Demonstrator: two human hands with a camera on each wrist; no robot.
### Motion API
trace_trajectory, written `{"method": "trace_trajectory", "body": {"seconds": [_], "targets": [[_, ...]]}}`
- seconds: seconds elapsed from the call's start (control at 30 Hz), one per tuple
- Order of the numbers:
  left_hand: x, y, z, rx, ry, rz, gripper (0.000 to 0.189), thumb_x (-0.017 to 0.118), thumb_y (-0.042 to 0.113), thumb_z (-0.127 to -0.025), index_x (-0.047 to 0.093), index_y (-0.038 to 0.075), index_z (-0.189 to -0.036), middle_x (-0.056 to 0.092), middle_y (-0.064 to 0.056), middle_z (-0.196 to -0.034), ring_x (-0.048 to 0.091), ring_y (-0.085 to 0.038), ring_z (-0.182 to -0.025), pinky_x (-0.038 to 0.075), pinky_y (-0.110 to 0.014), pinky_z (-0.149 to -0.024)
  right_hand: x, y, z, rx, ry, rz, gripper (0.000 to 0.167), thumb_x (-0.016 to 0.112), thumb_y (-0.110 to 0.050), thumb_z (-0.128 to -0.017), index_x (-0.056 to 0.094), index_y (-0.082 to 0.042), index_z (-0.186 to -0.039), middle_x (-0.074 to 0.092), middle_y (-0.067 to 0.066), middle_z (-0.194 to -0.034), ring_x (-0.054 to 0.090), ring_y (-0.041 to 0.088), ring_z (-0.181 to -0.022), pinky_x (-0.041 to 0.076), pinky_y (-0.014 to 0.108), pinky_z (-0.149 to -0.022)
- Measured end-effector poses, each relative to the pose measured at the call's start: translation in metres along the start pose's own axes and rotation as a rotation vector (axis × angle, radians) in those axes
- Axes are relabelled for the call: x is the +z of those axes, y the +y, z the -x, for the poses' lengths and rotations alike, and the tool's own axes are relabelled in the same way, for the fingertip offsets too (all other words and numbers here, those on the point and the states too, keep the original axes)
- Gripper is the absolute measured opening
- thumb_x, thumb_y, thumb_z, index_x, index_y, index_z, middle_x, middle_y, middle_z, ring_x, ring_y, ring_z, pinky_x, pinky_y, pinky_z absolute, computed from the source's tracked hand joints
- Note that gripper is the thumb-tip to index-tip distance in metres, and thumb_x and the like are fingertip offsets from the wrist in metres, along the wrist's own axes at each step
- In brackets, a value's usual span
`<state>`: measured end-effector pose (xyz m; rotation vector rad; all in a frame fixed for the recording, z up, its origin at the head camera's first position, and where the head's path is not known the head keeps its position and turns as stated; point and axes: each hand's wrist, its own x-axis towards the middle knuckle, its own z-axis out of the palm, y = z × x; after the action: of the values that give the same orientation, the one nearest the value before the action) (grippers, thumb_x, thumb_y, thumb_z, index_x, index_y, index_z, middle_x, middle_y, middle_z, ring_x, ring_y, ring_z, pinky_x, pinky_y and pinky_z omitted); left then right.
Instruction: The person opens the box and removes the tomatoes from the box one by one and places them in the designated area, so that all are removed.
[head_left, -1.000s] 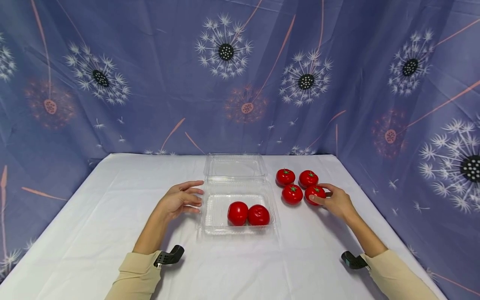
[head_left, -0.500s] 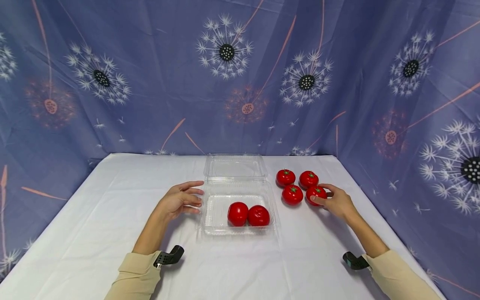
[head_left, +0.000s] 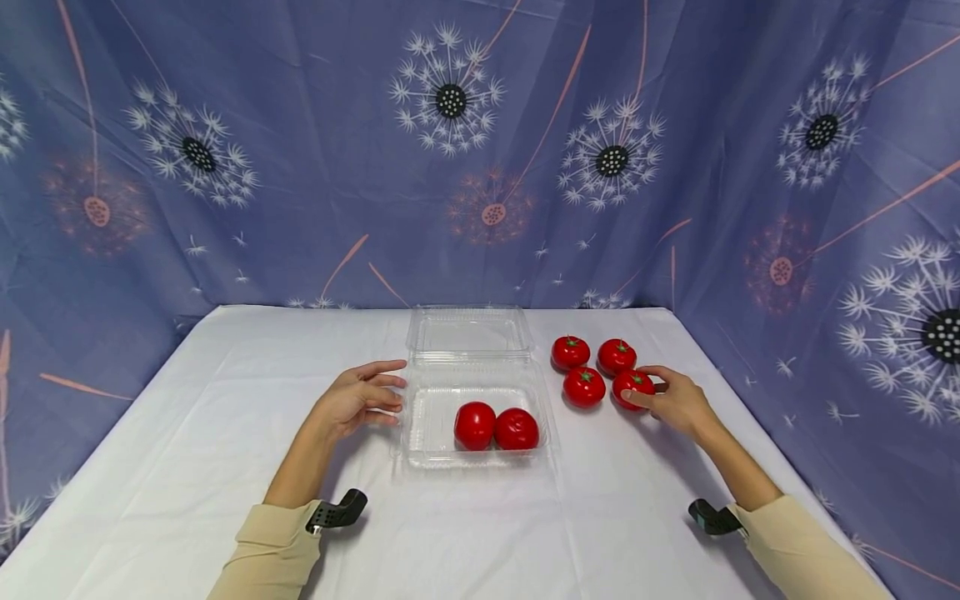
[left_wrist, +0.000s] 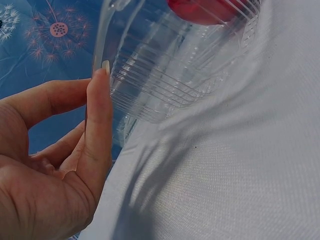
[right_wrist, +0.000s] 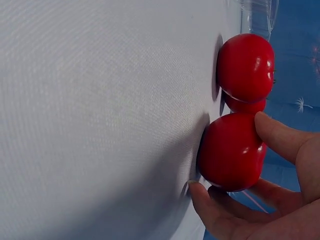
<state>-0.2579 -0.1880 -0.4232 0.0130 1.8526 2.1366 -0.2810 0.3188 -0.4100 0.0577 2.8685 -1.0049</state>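
My right hand is around a shiny red tomato with a green star-shaped stem. In the right wrist view its thumb lies on one side of the tomato, with the other fingers round the opposite side, low by the cloth. A clear plastic clamshell box stands in the middle, lid folded back. Inside are two red tomatoes, the left one beside the right one. My left hand has its loosely extended fingers at the box's left rim, and the left wrist view shows fingertips against that rim.
Close to the right hand, more red tomatoes sit in a group: one at the front left, one at the back left, one at the back right. A white cloth covers the table. Behind hangs a blue dandelion-print curtain.
My right hand and its tomato have shifted very slightly to the right, a little away from the neighbouring tomato. The left hand and the box keep their places.
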Motion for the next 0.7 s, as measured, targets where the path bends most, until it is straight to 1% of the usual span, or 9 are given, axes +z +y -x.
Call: {"method": "trace_trajectory", "body": {"seconds": [0.07, 0.13, 0.2, 0.27, 0.37, 0.53, 0.63, 0.7], "targets": [[0.0, 0.0, 0.0, -0.002, 0.001, 0.004, 0.072, 0.062, -0.009, -0.088, 0.036, -0.001, -0.155, 0.061, -0.013, -0.12, 0.069, -0.015, -0.076, 0.064, -0.031, -0.065, -0.001, -0.001, 0.0, 0.0, -0.013, 0.007, 0.079, 0.074, -0.044, -0.09, 0.044, 0.002, -0.148, 0.06, 0.033, -0.126, 0.067, 0.024, -0.083, 0.055, 0.035, -0.073], [0.0, 0.001, 0.0, -0.002, -0.001, 0.007, 0.073, 0.063, -0.009, -0.087, 0.035, -0.002, -0.155, 0.062, -0.013, -0.119, 0.069, -0.015, -0.075, 0.064, -0.031, -0.065, -0.004, -0.003, -0.001, 0.002, -0.034, 0.016, 0.084, 0.074, -0.045, -0.09, 0.04, 0.004, -0.149, 0.057, 0.034, -0.13, 0.068, 0.027, -0.086, 0.058, 0.04, -0.078], [0.0, 0.001, -0.001, -0.002, -0.005, 0.007, 0.074, 0.064, -0.009, -0.087, 0.035, -0.001, -0.155, 0.062, -0.013, -0.119, 0.069, -0.015, -0.075, 0.064, -0.031, -0.065, -0.007, -0.007, -0.001, -0.001, -0.039, 0.042, 0.089, 0.073, -0.048, -0.09, 0.037, 0.007, -0.15, 0.055, 0.036, -0.133, 0.068, 0.035, -0.096, 0.059, 0.047, -0.084], [0.0, 0.001, -0.001, 0.0, -0.007, 0.005, 0.075, 0.064, -0.008, -0.086, 0.036, -0.001, -0.155, 0.062, -0.013, -0.119, 0.069, -0.015, -0.075, 0.064, -0.031, -0.065, -0.012, -0.012, -0.001, -0.007, -0.033, 0.065, 0.092, 0.072, -0.049, -0.09, 0.033, 0.008, -0.15, 0.052, 0.038, -0.136, 0.064, 0.043, -0.109, 0.057, 0.053, -0.09], [0.0, 0.001, -0.001, 0.002, -0.008, 0.001, 0.075, 0.064, -0.008, -0.086, 0.035, -0.002, -0.155, 0.062, -0.014, -0.12, 0.069, -0.015, -0.076, 0.064, -0.031, -0.064, -0.018, -0.022, -0.001, -0.032, 0.017, 0.078, 0.09, 0.073, -0.044, -0.09, 0.033, 0.009, -0.151, 0.051, 0.038, -0.138, 0.055, 0.05, -0.122, 0.055, 0.058, -0.094], [-0.001, 0.0, -0.001, -0.005, -0.011, 0.004, 0.075, 0.064, -0.009, -0.087, 0.035, -0.002, -0.155, 0.062, -0.015, -0.121, 0.069, -0.015, -0.076, 0.064, -0.031, -0.065, -0.021, -0.049, 0.006, -0.117, 0.105, 0.07, 0.081, 0.075, -0.031, -0.088, 0.038, 0.005, -0.151, 0.054, 0.034, -0.138, 0.054, 0.048, -0.124, 0.056, 0.057, -0.093], [-0.001, 0.0, -0.001, -0.003, -0.011, 0.007, 0.075, 0.064, -0.009, -0.086, 0.035, -0.002, -0.155, 0.062, -0.015, -0.121, 0.069, -0.015, -0.076, 0.064, -0.031, -0.065, -0.018, -0.07, 0.012, -0.181, 0.128, 0.062, 0.076, 0.075, -0.027, -0.088, 0.042, 0.002, -0.149, 0.057, 0.032, -0.135, 0.056, 0.046, -0.123, 0.056, 0.058, -0.095], [-0.001, 0.0, 0.0, -0.004, -0.01, 0.008, 0.075, 0.064, -0.009, -0.086, 0.035, -0.002, -0.155, 0.061, -0.015, -0.121, 0.069, -0.015, -0.076, 0.064, -0.031, -0.064, -0.014, -0.083, 0.015, -0.214, 0.125, 0.05, 0.073, 0.076, -0.025, -0.087, 0.044, 0.0, -0.149, 0.058, 0.03, -0.135, 0.057, 0.045, -0.123, 0.054, 0.058, -0.097]]}}
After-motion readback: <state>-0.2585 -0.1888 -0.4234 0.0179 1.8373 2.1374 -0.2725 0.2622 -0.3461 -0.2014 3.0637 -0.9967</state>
